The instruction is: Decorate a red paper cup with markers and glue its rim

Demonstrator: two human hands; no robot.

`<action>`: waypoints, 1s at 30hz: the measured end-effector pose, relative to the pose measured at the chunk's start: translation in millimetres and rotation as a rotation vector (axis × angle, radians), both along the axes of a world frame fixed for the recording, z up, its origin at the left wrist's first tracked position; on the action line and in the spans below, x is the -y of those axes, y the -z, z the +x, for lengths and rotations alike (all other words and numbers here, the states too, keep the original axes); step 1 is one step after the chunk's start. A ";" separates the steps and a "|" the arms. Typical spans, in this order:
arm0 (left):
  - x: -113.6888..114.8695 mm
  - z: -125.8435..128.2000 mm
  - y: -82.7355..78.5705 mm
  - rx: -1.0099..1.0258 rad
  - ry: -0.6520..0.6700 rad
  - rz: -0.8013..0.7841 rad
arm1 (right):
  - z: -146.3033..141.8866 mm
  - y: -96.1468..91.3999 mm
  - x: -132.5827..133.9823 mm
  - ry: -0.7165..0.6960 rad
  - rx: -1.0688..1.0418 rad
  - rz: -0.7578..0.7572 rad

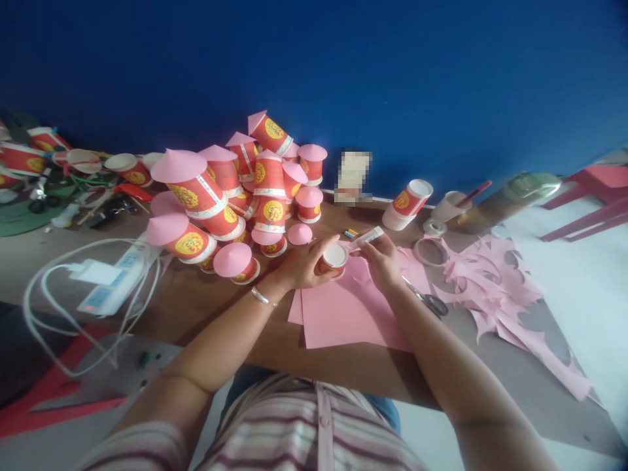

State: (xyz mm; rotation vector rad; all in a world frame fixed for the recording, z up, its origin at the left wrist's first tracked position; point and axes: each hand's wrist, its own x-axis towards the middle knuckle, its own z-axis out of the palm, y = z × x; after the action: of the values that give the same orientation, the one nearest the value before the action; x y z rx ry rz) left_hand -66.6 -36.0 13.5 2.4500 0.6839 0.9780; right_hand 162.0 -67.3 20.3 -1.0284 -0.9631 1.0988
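Observation:
My left hand point(305, 267) is wrapped round a red paper cup point(335, 254), its pale round end facing up. Between the fingers of my right hand point(381, 258) is a white tube point(369, 235), held just right of the cup; its label is too small to read. Beneath both hands lie pink paper sheets point(338, 320). Scissors point(434, 304) rest by my right wrist, partly hidden. A small pink paper cone point(299, 234) sits on the table beyond my left hand.
Red cups with pink cone tops point(269, 173) are piled at the back left. Pink paper scraps point(495, 281), a tape roll point(432, 251) and stacked cups point(408, 204) lie to the right. A power strip point(115, 278) with a coiled white cable is on the left.

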 end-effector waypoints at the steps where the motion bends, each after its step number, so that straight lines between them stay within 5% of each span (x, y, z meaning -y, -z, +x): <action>1: -0.4 -0.6 0.9 0.001 0.003 -0.008 | 0.0 -0.3 0.0 -0.002 -0.005 0.003; 8: -1.5 0.8 7.0 0.143 0.072 -0.232 | -1.3 -3.2 0.5 0.006 -0.022 -0.004; 17: 10.1 9.5 -19.1 0.003 0.058 -0.498 | -3.0 -5.5 1.3 0.058 0.119 0.089; 30: 10.3 8.5 -24.2 -0.013 0.106 -0.574 | -10.7 -10.6 1.4 -0.002 0.136 0.105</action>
State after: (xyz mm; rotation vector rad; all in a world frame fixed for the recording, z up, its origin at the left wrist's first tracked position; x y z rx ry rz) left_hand -58.0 -46.2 37.7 1.9636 0.7124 0.6151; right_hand 151.3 -68.7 30.9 -1.0264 -1.1195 0.9785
